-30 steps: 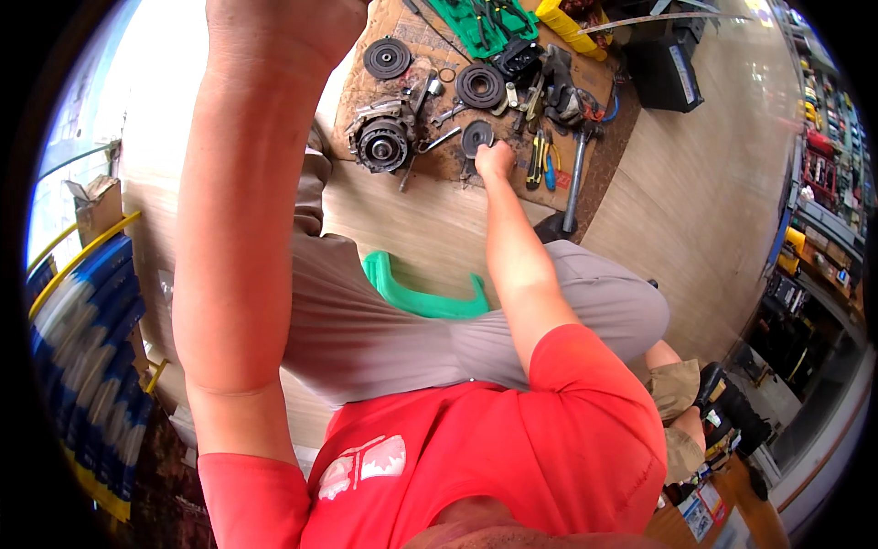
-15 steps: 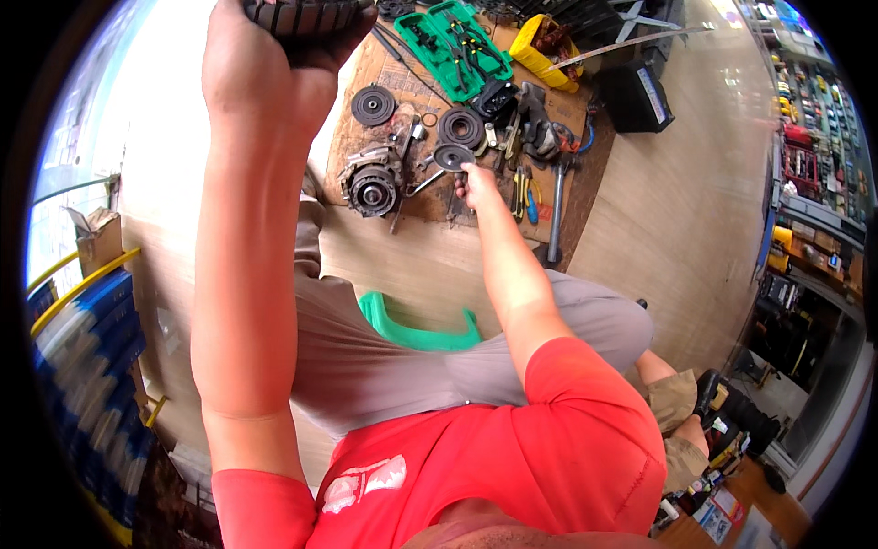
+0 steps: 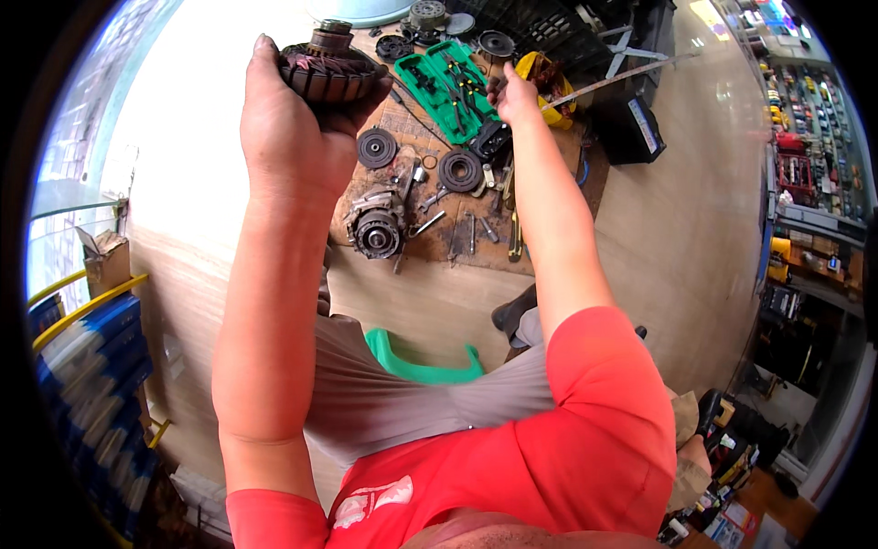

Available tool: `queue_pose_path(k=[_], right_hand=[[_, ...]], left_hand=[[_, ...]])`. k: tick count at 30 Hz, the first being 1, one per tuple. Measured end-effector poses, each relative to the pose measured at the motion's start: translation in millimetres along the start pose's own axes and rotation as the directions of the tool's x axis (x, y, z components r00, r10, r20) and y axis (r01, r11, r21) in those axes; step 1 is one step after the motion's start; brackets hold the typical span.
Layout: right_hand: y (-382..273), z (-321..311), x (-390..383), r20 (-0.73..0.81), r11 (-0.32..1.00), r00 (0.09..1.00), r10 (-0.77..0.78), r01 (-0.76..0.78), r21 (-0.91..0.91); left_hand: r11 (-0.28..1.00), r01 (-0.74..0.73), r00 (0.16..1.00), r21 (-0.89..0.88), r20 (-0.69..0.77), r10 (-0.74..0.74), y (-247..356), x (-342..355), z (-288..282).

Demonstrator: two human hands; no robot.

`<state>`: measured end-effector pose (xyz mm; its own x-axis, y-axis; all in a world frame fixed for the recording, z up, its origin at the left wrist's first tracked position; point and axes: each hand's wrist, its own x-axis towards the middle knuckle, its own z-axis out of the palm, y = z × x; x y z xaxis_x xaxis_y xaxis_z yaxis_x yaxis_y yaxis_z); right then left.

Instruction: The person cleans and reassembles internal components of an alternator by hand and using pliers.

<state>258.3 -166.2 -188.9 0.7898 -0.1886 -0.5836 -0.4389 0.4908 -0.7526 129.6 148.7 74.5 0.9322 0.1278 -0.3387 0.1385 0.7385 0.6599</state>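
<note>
My left hand (image 3: 306, 128) grips a dark, segmented cylindrical rotor (image 3: 327, 75) with a short shaft stub on top, raised at the upper left. My right hand (image 3: 509, 91) reaches forward with loosely curled, parted fingers; a dark round plate (image 3: 496, 43) is just beyond its thumb, apparently not gripped. On the stained cardboard (image 3: 421, 252) lie a greasy metal housing (image 3: 375, 233), a grooved disc (image 3: 376, 145), a ring-shaped pulley (image 3: 460, 170), wrenches and loose rods. A green tool case (image 3: 439, 87) with pliers is open beside my right hand.
Yellow container (image 3: 558, 108) and black battery-like box (image 3: 628, 126) at upper right; green curved plastic piece (image 3: 421, 366) by my legs. Blue stacked items on a yellow rack (image 3: 91, 320) at left. Crowded shelves (image 3: 805, 165) at right. Part of another person's leg (image 3: 686, 448) shows at lower right.
My right hand has moved from the cardboard's near part to its far end; the round plate it held is now there. My left hand has come more into view with the rotor.
</note>
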Motion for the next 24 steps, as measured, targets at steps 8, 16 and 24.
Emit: queue_pose_path(k=[8, 16, 24], right_hand=[[56.4, -26.7, -134.0, 0.137, 0.940, 0.981, 0.135, -0.083, -0.332], [-10.8, -50.1, -257.6, 0.171, 0.936, 0.981, 0.096, -0.030, -0.350], [-39.3, -48.1, -342.0, 0.217, 0.927, 0.970, -0.108, 0.177, -0.332]], left_hand=[[1.000, 0.026, 0.997, -0.016, 0.076, -0.025, -4.5, -9.4, -1.8], [0.988, 0.157, 0.983, 0.018, 0.090, -0.158, -39.1, -15.1, 1.2], [0.880, 0.433, 0.875, 0.194, 0.145, -0.462, -121.1, -36.3, -2.1]])
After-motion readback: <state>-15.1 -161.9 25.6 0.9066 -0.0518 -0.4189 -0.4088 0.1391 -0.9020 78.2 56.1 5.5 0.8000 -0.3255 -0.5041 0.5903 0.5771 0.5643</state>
